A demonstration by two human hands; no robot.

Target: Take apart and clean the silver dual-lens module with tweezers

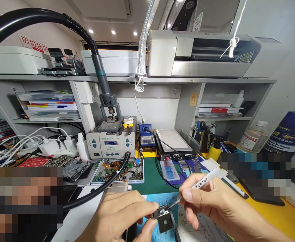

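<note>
My left hand (119, 213) pinches a small black electronic module (164, 222) by its left edge, between thumb and fingertips. The module has a squarish dark face with a tiny pale mark and a bright strip near its top. In my right hand (213, 198) is a pair of metal tweezers (204, 180) with a row of holes, gripped between thumb and fingers. Their tip points down-left and meets the module's upper right edge; whether it grips anything there I cannot tell. Beneath lies a light blue printed sheet (153, 198).
A parts tray (142, 173) of circuit boards and flex cables sits behind my left hand. A black hose (94, 193) crosses at left from the hot-air station (109, 146). Beyond stands a heating plate (174, 141). At right lie a dark phone (260, 191) and bottles (254, 136).
</note>
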